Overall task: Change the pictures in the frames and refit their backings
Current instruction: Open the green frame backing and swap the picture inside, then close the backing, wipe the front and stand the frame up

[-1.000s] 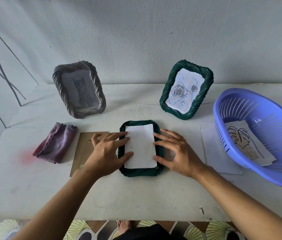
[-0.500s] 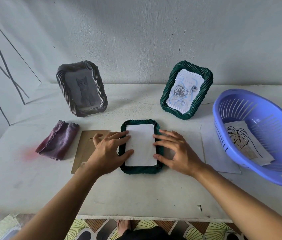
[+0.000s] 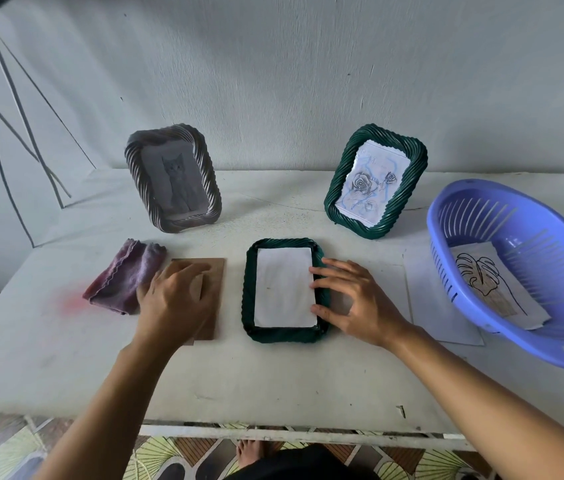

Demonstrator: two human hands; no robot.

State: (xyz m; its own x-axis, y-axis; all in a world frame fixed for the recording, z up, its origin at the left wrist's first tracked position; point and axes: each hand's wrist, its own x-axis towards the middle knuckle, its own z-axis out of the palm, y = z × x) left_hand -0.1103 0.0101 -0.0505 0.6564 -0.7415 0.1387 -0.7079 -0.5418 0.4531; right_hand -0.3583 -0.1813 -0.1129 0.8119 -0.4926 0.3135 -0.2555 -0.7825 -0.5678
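One hand has been moved: the left hand (image 3: pixel 176 299), laid on the left rim of the frame (image 3: pixel 284 336) half a second ago, is now spread over the brown backing (image 3: pixel 216 271) left of centre, beside the cloth (image 3: pixel 124 278). Its fingers are seen lying flat on the board, somewhat blurred, and nothing is seen curled round an edge. The right hand (image 3: pixel 353 303) has been kept where it was, fingers straight and splayed, tips touching the frame's right rim and the edge of the white paper (image 3: pixel 284 289). The frame is left face down at the centre of the bench (image 3: pixel 273 375), with the paper seated inside it. Seating of the new picture is therefore judged finished, and refitting of the backing is taken to be the step begun; the board is not yet lifted.
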